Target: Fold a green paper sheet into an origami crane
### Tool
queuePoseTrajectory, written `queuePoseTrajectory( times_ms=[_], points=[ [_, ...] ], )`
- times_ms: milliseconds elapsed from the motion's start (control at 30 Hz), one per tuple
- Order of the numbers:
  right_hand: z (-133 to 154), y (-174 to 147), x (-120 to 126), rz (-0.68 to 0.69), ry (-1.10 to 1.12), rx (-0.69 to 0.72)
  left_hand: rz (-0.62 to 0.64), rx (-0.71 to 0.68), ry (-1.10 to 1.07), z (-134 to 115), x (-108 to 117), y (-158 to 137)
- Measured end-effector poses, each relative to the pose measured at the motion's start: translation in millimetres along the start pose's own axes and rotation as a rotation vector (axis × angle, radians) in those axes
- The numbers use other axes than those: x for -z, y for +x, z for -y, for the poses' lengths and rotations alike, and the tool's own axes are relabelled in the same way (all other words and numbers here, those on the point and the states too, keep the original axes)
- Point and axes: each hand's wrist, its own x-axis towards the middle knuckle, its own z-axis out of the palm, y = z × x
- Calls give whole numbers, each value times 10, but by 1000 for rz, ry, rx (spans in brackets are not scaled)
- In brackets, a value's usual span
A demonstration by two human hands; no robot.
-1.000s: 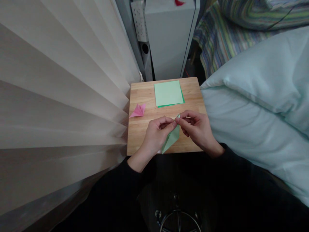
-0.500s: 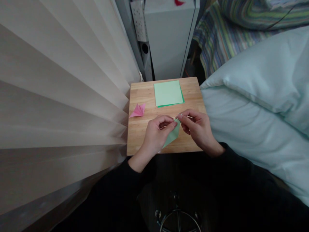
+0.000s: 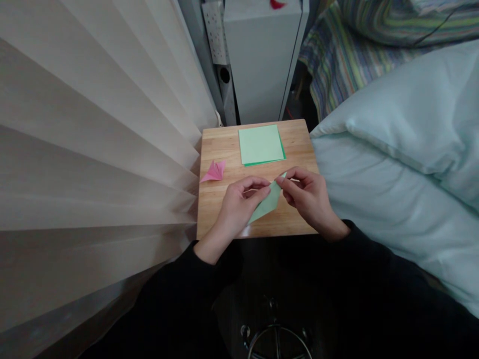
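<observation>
A folded piece of light green origami paper (image 3: 266,203) is held between my two hands, above the near part of a small wooden table (image 3: 217,214). My left hand (image 3: 242,200) pinches its left side between thumb and fingers. At the upper right corner, my right hand (image 3: 304,195) grips a narrow pointed tip of the paper. Part of the folded paper is hidden behind my left thumb and fingers. Beyond my hands lies a stack of square green paper sheets (image 3: 261,144), light green on top. A folded pink paper piece (image 3: 214,171) rests near the table's left edge.
A pale pleated curtain (image 3: 112,149) hangs along the left side, touching the table. Behind the table stands a grey cabinet (image 3: 262,70). Light blue bedding (image 3: 396,134) borders the right edge. Below, a chair's metal base (image 3: 277,329) shows on the dark floor.
The green paper's tip now shows beyond my right fingers, pointing up and right. My left hand has shifted slightly left and up, and more of the paper's face is visible.
</observation>
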Motion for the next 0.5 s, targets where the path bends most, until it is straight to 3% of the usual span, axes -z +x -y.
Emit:
queuePoseTrajectory(
  times_ms=[300,500],
  points=[
    [-15,20,21,-75,-5,15,-24,65,-20,-3,-1,5],
    [-28,11,23,-65,-78,43,-43,-7,42,-10,4,0]
  ],
)
